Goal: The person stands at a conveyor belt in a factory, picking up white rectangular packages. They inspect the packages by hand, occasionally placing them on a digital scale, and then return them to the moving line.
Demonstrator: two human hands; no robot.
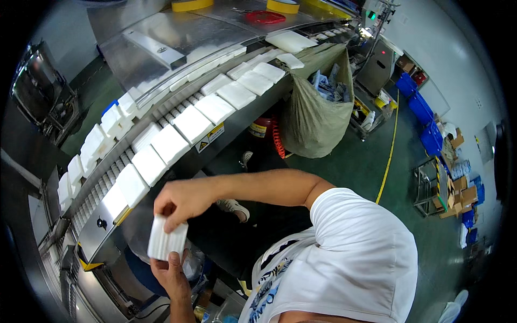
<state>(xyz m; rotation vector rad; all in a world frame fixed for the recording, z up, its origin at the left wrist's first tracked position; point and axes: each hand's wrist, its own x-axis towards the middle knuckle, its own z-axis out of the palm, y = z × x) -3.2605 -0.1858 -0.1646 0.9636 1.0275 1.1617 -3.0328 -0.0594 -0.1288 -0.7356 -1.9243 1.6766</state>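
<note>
Both hands hold a small white folded pad [164, 240] with ridges along its face, out in front of the conveyor's near end. My right hand [186, 200] grips its top edge, thumb on the near face and fingers bent behind. From below, my left hand [173, 274] pinches the bottom edge, thumb in front; its other fingers are partly hidden. Beside them, a row of similar white square pads [170, 144] lies on the near ledge of the curved roller conveyor [125, 157]. More white pads [96, 141] stand along its far side.
A sheet-metal table [215, 32] carries yellow tape rolls [192, 5] and a red coil [265, 16]. A large greenish sack [318, 126] with blue scraps hangs by the conveyor. Blue crates [420, 107], cardboard boxes [463, 196] and a metal cart [431, 185] stand along the right.
</note>
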